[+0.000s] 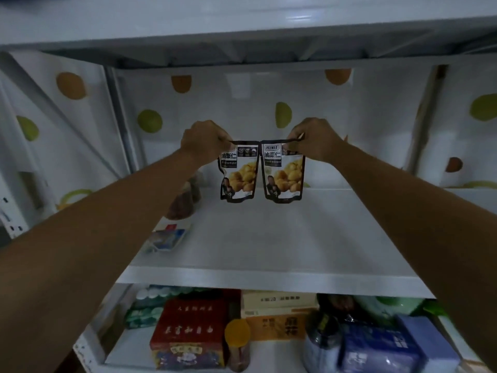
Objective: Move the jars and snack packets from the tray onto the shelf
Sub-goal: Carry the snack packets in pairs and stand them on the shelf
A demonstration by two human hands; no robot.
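The person holds two snack packets over the shelf [269, 238], the left hand [204, 141] pinching the left packet [238, 173] and the right hand [314, 138] pinching the right packet [285, 173] by their top edges. Both hang side by side near the back wall, with jars [185, 197] just to the left. I think this is the placing step; next both should go down until they stand on the shelf, then each grip can let go.
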